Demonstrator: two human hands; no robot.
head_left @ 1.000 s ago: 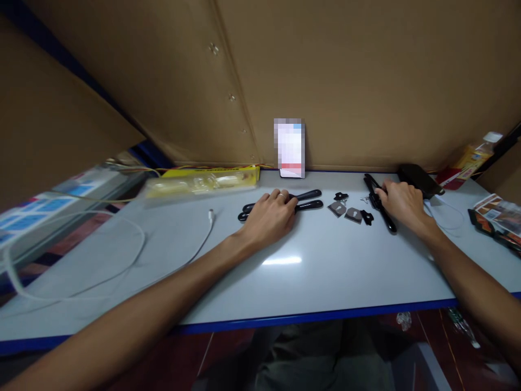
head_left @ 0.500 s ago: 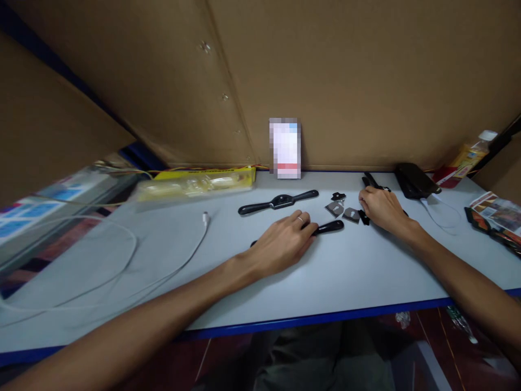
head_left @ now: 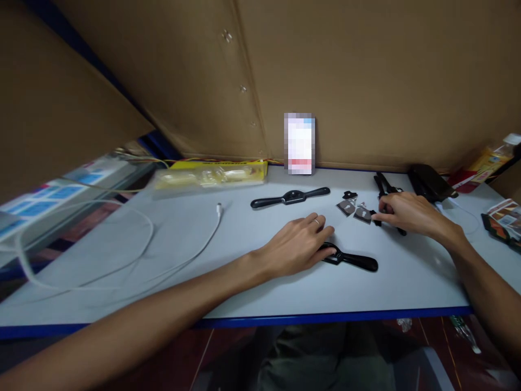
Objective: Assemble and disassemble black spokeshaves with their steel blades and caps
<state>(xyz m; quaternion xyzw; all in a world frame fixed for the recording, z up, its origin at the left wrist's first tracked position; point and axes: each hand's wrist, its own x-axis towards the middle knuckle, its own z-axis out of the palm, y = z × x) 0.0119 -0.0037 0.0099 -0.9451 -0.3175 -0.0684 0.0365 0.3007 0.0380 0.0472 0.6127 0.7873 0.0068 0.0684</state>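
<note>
My left hand (head_left: 299, 244) is closed on the middle of a black spokeshave body (head_left: 360, 262) lying on the table; its right handle sticks out past my thumb, and its left part is hidden. My right hand (head_left: 411, 213) has its thumb and fingers pinched on a small black cap piece (head_left: 376, 218), mostly covered by the fingertips. Beside it lie two grey blades (head_left: 347, 207) with slots, several tiny screws and another black cap piece (head_left: 350, 194). A second black spokeshave (head_left: 291, 197) rests farther back.
More black spokeshave handles (head_left: 381, 184) lie partly under my right hand. A phone (head_left: 300, 144) leans on the cardboard wall. A white cable (head_left: 203, 244) loops at left, near a yellow package (head_left: 228, 172). A black case (head_left: 431, 182) and bottle (head_left: 494, 160) stand at right.
The spokeshave under my left hand has turned, its right handle now pointing toward the table's front. My right hand has shifted onto the small black cap piece. The view has swung slightly left.
</note>
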